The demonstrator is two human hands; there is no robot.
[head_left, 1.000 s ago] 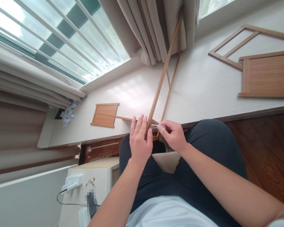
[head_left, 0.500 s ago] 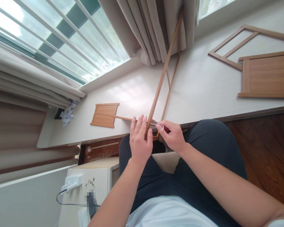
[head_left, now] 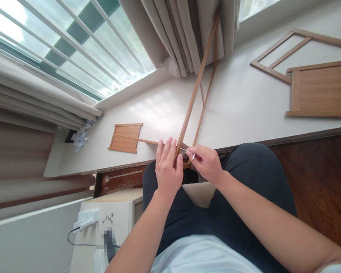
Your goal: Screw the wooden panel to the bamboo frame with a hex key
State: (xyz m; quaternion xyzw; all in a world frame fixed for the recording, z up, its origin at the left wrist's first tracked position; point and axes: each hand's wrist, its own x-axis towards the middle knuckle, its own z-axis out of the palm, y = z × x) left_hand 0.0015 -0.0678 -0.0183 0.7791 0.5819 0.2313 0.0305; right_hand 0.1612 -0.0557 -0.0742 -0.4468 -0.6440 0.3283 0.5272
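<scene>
My right hand (head_left: 207,161) is closed on a small metal hex key (head_left: 190,151) with a bent end. Its long tip meets the near end of a wooden frame (head_left: 191,100), but the screw or hole there is too small to make out. My left hand (head_left: 169,168) holds that end from the other side, fingers stretched along the wood and thumb towards me. From the frame, a thin wooden panel (head_left: 147,142), seen edge-on, runs off to the left. The frame slants away over a white ledge, its far end up against the curtain.
On the white ledge (head_left: 235,110) lie a slatted wooden panel (head_left: 324,89) and another wooden frame (head_left: 277,70) at right. A smaller wooden panel (head_left: 127,138) and crumpled paper (head_left: 81,138) are at left. A white cabinet (head_left: 113,212) with chargers stands beside my left knee.
The hex key has turned in my right hand: its bent end now points down towards me. My right fingers have shifted slightly with it. My left hand and the frame keep their place.
</scene>
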